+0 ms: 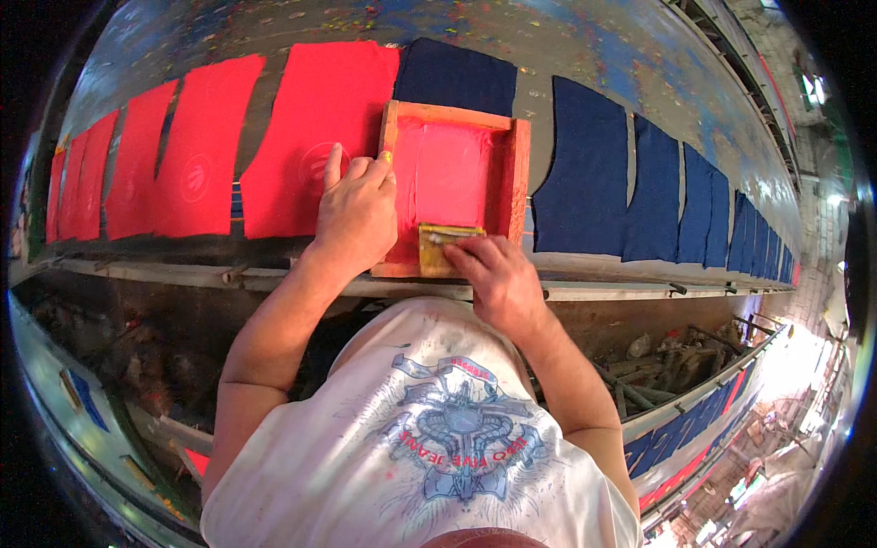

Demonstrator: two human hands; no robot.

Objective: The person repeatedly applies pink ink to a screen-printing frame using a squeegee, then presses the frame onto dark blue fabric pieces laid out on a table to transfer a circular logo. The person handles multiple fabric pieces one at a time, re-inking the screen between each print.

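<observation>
A wooden screen-printing frame (520,173) lies flat over a navy cloth piece (457,78), whose far part shows beyond it. Reddish-pink colour covers its mesh (449,169). My left hand (359,217) grips the frame's left side, with the index finger pointing out over the neighbouring red cloth piece (315,100). At the near end of the mesh, my right hand (504,281) holds a yellowish squeegee (438,254) by its top edge. Fingers of the right hand hide part of the squeegee. A faint round print (324,164) shows on the red cloth beside my left hand.
More red cloth pieces (206,137) lie in a row to the left, one with a round print. Navy cloth pieces (585,173) run off to the right. A metal rail (603,290) edges the long table near me. Behind me stands another table with cloth pieces (681,434).
</observation>
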